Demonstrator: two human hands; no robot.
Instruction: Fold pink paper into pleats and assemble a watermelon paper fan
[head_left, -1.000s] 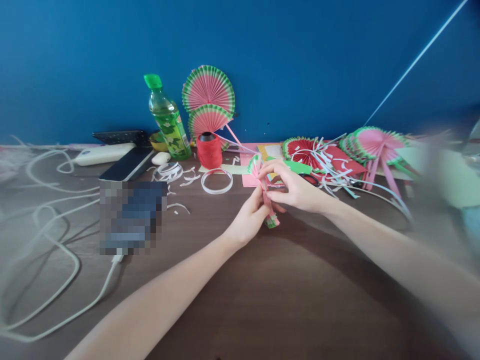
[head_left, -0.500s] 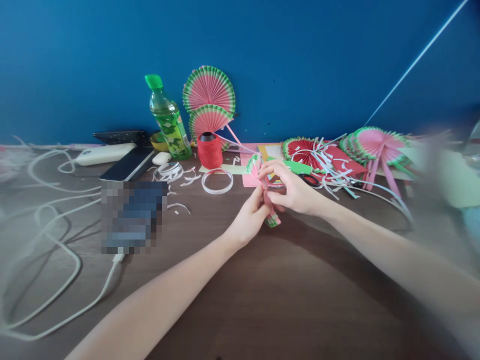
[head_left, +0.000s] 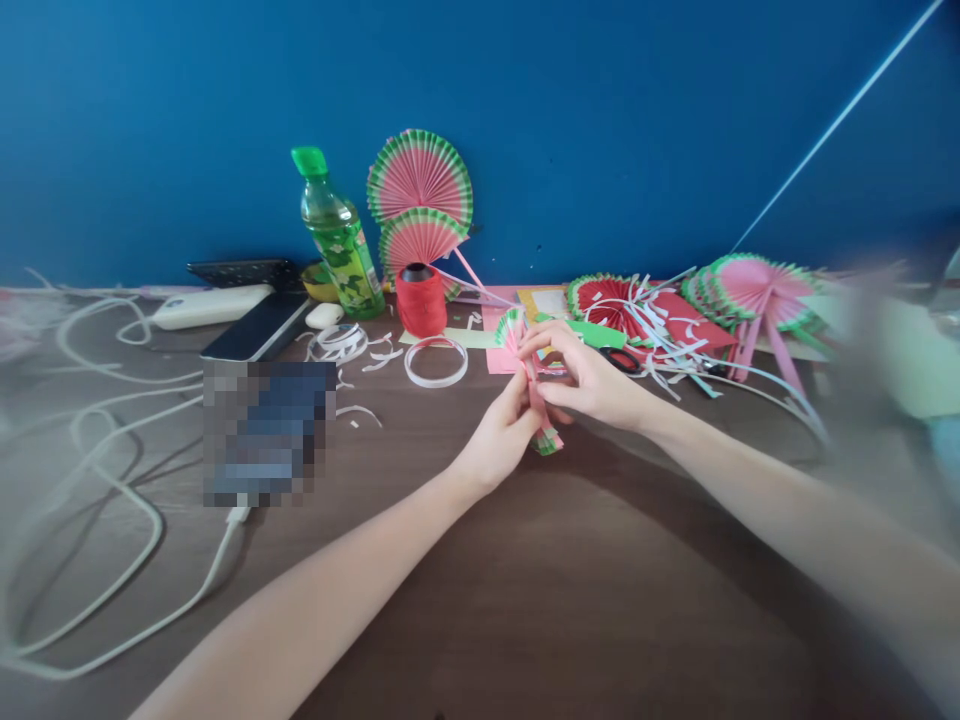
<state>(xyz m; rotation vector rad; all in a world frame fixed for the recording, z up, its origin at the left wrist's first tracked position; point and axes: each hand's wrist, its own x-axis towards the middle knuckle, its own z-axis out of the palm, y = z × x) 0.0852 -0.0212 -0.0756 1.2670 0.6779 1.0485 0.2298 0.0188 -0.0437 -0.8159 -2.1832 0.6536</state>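
Note:
Both hands hold a pleated pink, white and green paper fan (head_left: 550,440) above the desk. My left hand (head_left: 504,430) pinches its middle from the left, fingers closed on the folds. From the right, my right hand (head_left: 581,377) has its thumb and fingers bent round the upper part of the same paper. One green-edged end spreads out above the fingers, and the other end points down below them. The middle of the folds is mostly hidden by the fingers.
Behind stand a green drink bottle (head_left: 341,240), finished round fans (head_left: 420,180) and a red thread spool (head_left: 421,302). A tape roll (head_left: 436,362) lies left. Scissors (head_left: 621,360), paper strips (head_left: 660,340) and more fans (head_left: 757,285) lie right. Cables and a pixelated phone (head_left: 274,430) are at left.
Almost nothing differs. Both hands keep their grip on the pleated paper fan, and the whole view has shifted very slightly.

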